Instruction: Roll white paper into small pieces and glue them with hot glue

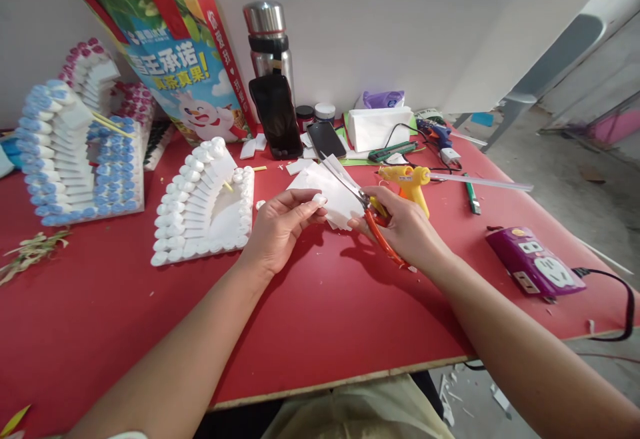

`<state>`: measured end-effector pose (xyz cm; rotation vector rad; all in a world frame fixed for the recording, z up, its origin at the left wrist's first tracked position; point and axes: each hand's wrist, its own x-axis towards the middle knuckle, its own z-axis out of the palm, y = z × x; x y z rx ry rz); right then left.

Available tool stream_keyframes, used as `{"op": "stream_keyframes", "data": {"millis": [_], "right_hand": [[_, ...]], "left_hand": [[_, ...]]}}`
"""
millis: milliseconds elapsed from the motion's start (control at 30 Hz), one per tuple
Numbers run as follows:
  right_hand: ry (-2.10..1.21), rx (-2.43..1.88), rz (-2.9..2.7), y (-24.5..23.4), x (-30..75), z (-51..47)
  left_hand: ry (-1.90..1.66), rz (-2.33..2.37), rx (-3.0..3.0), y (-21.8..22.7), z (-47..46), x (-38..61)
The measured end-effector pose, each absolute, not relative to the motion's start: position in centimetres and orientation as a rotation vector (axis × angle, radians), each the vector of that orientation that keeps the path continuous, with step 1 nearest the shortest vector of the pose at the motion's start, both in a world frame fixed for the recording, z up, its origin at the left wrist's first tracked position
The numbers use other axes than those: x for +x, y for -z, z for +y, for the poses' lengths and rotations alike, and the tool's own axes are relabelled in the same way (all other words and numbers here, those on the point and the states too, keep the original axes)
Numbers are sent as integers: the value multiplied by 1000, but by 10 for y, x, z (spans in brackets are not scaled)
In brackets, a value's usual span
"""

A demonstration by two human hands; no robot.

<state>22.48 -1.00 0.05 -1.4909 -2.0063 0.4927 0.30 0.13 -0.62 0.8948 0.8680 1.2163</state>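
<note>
On a red surface [310, 332], a white model [200, 209] with a curved flight of steps and rounded white edging stands within reach, and it is my landmark. My left hand [277, 229], just to its right, pinches a small white piece [320, 198] between thumb and fingers. Farther to its right, my right hand [410, 222] grips orange-handled scissors [377, 231], their blades angled toward the white sheets [340, 196] lying right of the model. A yellow glue gun [413, 189] lies beyond my right hand, well right of the model; a purple power strip [535, 262] is farthest right. Left of the model stands a blue-and-white one [75, 152]; behind it, a colourful printed bag [200, 86] and, slightly right, an upright black phone [275, 119].
</note>
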Motion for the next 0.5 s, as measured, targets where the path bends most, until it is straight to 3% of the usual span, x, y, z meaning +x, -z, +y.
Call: {"op": "stream_keyframes", "data": {"millis": [500], "right_hand": [[-442, -1376, -2193, 5, 216, -17]], "left_hand": [[-1360, 901, 1151, 8, -3, 6]]}}
